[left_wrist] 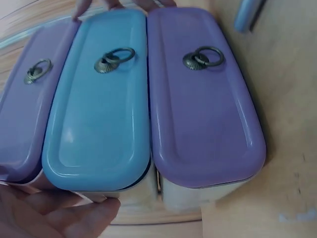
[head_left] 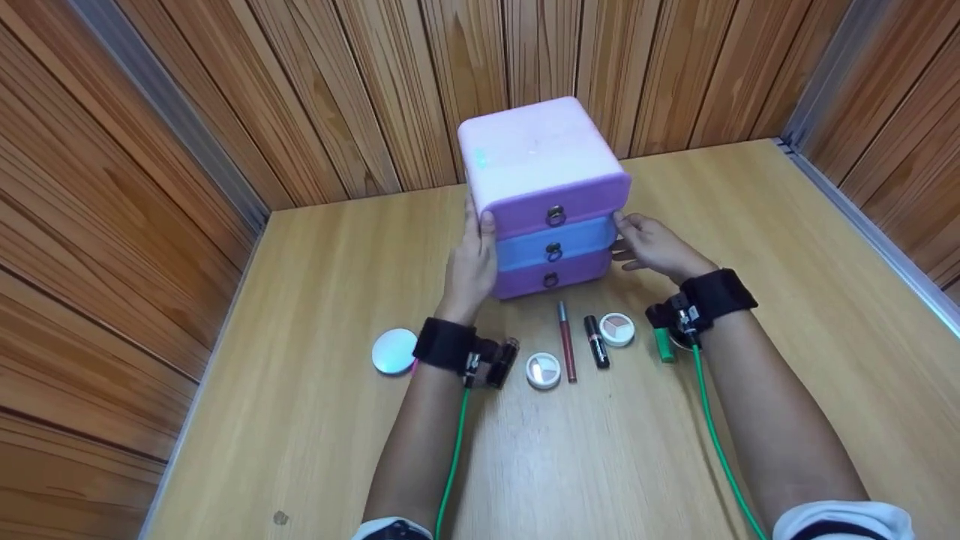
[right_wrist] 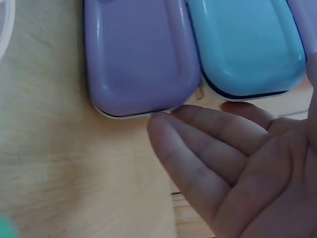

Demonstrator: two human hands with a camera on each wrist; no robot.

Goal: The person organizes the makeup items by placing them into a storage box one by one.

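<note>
The drawer box point(head_left: 540, 150) is placed between the fingers of the left hand point(head_left: 471, 270) and those of the right hand point(head_left: 658, 246), on the bench point(head_left: 300, 420). The left fingers are laid nearly straight along its left side, with the thumb at the front corner. The right fingers are spread a little apart at its right side, relaxed rather than curled, and the front edge is touched by the thumb. How firmly the box is pressed cannot be told.

The step in hand is judged to be the steadying of the box. For this, equal pressure should be given from both sides, and the fingers are better kept low, so that tilting is avoided. The blue drawer point(left_wrist: 99, 129) and its purple neighbours are shut; their fronts should be guarded against sliding out, and the ring pulls should be left free.

On the near side of the fingers, a red tube point(head_left: 567, 345), a black tube point(head_left: 596, 343) and two round palettes point(head_left: 543, 371) are found close to the box, so any forward drift should be prevented.
</note>
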